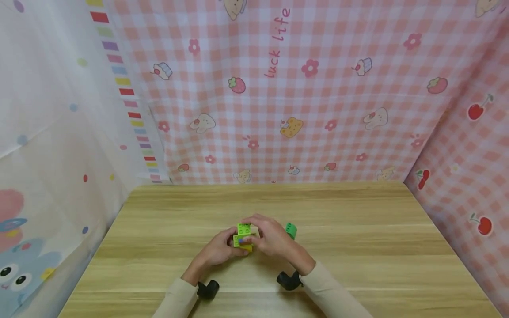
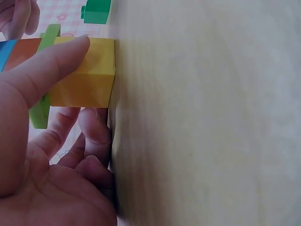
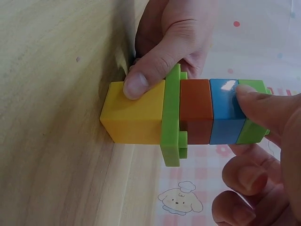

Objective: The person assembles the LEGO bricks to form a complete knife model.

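A stack of toy building bricks stands on the wooden table between the hands. From the bottom up it has a yellow brick point(image 3: 136, 120), a wide lime-green plate point(image 3: 170, 117), a red-brown brick point(image 3: 196, 113), a blue brick point(image 3: 222, 125) and a lime-green brick point(image 3: 251, 115). My left hand point(image 1: 218, 249) holds the yellow brick low down, its thumb across one face. Up at the top, my right hand point(image 1: 272, 238) pinches the lime-green and blue bricks, with its thumb on their near side. Part of its fingers is hidden behind the stack.
A separate green brick point(image 1: 291, 230) lies on the table point(image 1: 358, 256), just beyond the right hand. Black wrist cameras point(image 1: 209, 289) sit under both wrists. A pink checked cloth point(image 1: 342, 97) hangs along the table's back edge, with more printed cloth at both sides.
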Tool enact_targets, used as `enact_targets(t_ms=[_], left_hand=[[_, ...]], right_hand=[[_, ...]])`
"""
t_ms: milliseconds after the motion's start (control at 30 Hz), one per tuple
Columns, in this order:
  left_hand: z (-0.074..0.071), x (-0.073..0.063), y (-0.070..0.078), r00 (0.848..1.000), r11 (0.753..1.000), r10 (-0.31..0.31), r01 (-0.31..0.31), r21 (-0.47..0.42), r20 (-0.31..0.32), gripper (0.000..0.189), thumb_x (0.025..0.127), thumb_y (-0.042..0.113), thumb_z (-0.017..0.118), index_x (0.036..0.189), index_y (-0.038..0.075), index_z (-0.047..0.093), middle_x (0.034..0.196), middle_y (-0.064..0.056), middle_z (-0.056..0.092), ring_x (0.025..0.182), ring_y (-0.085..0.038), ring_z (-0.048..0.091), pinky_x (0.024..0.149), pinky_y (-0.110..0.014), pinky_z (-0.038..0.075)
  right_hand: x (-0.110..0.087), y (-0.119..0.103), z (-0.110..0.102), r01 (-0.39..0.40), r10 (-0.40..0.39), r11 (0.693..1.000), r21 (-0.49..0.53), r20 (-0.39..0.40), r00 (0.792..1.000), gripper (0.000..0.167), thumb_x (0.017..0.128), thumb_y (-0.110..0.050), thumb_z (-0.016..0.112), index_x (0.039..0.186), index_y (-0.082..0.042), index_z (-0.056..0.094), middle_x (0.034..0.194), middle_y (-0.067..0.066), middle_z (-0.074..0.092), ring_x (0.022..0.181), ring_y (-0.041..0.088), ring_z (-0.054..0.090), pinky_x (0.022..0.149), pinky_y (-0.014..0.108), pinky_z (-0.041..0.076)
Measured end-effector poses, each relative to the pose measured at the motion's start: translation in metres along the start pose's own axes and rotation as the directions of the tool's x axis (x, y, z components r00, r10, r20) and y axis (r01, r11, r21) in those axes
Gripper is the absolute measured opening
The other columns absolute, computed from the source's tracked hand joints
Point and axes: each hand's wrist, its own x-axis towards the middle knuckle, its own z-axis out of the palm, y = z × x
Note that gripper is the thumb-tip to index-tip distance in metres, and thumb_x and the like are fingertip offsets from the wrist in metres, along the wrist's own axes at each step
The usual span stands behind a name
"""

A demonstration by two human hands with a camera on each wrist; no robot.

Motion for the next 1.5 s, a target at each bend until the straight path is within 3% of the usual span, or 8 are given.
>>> enact_targets(t_ms=[167, 467, 833, 1033, 1200, 1333, 1500], left_hand=[[-0.001, -0.001, -0.001, 1.000, 1.000, 0.005, -0.005, 0.006, -0.008, 0.048, 0.083, 0.016, 0.081, 0.125, 0.010, 0.060, 0.109, -0.003, 0.065, 0.097, -0.016, 0.058, 0.086, -0.033, 0.045], [0.000, -0.001, -0.002, 1.000, 1.000, 0.006, -0.006, 0.007, 0.000, 0.046, 0.082, 0.018, 0.081, 0.123, 0.010, 0.061, 0.106, -0.003, 0.065, 0.094, -0.016, 0.057, 0.082, -0.031, 0.045], [0.000, -0.002, -0.005, 1.000, 1.000, 0.014, -0.014, -0.009, 0.002, 0.048, 0.082, 0.016, 0.081, 0.124, 0.010, 0.061, 0.106, -0.004, 0.066, 0.095, -0.017, 0.058, 0.085, -0.034, 0.045], [0.001, -0.001, -0.006, 1.000, 1.000, -0.005, 0.005, 0.008, -0.005, 0.051, 0.081, 0.017, 0.082, 0.127, 0.009, 0.060, 0.105, -0.003, 0.066, 0.096, -0.017, 0.058, 0.087, -0.036, 0.045], [0.001, 0.000, -0.004, 1.000, 0.999, -0.017, 0.018, 0.030, -0.015, 0.051, 0.081, 0.018, 0.082, 0.127, 0.010, 0.059, 0.104, -0.003, 0.065, 0.093, -0.017, 0.055, 0.084, -0.034, 0.043], [0.000, 0.001, -0.003, 1.000, 0.998, -0.019, 0.020, 0.058, -0.020, 0.044, 0.082, 0.018, 0.082, 0.119, 0.011, 0.061, 0.097, -0.003, 0.061, 0.087, -0.017, 0.051, 0.076, -0.030, 0.042], [0.000, 0.000, -0.002, 1.000, 0.997, -0.019, 0.020, 0.072, -0.016, 0.038, 0.082, 0.018, 0.082, 0.113, 0.012, 0.061, 0.094, -0.002, 0.058, 0.085, -0.018, 0.049, 0.072, -0.029, 0.040]], right_hand=[[0.001, -0.001, 0.000, -0.005, 0.004, 0.999, 0.032, 0.019, 1.000, 0.042, 0.093, -0.024, 0.070, 0.132, -0.009, 0.060, 0.122, 0.002, 0.063, 0.066, 0.004, 0.047, 0.060, 0.021, 0.045], [0.003, 0.002, 0.001, -0.056, 0.049, 0.983, 0.176, 0.041, 0.998, 0.042, 0.091, -0.018, 0.072, 0.131, -0.010, 0.060, 0.125, 0.001, 0.061, 0.066, 0.006, 0.048, 0.061, 0.022, 0.045], [-0.004, 0.004, 0.000, -0.070, 0.063, 0.977, 0.201, 0.042, 0.997, 0.053, 0.092, -0.022, 0.072, 0.140, -0.014, 0.053, 0.137, 0.008, 0.056, 0.066, 0.008, 0.050, 0.060, 0.022, 0.045], [-0.017, 0.015, -0.013, -0.091, 0.098, 0.965, 0.245, -0.016, 0.995, 0.048, 0.094, -0.022, 0.070, 0.139, -0.017, 0.055, 0.125, 0.003, 0.058, 0.063, 0.007, 0.046, 0.057, 0.022, 0.041], [-0.029, 0.030, -0.025, -0.153, 0.179, 0.962, 0.225, -0.101, 0.979, 0.041, 0.093, -0.020, 0.071, 0.132, -0.017, 0.060, 0.113, 0.001, 0.059, 0.065, 0.008, 0.047, 0.057, 0.022, 0.042], [-0.037, 0.044, -0.030, -0.206, 0.244, 0.953, 0.220, -0.163, 0.956, 0.033, 0.091, -0.019, 0.073, 0.123, -0.015, 0.064, 0.107, 0.008, 0.059, 0.064, 0.010, 0.046, 0.057, 0.023, 0.040], [-0.045, 0.060, -0.031, -0.256, 0.300, 0.940, 0.226, -0.194, 0.934, 0.036, 0.090, -0.017, 0.074, 0.123, -0.007, 0.063, 0.116, 0.016, 0.059, 0.073, 0.017, 0.047, 0.063, 0.026, 0.040]])
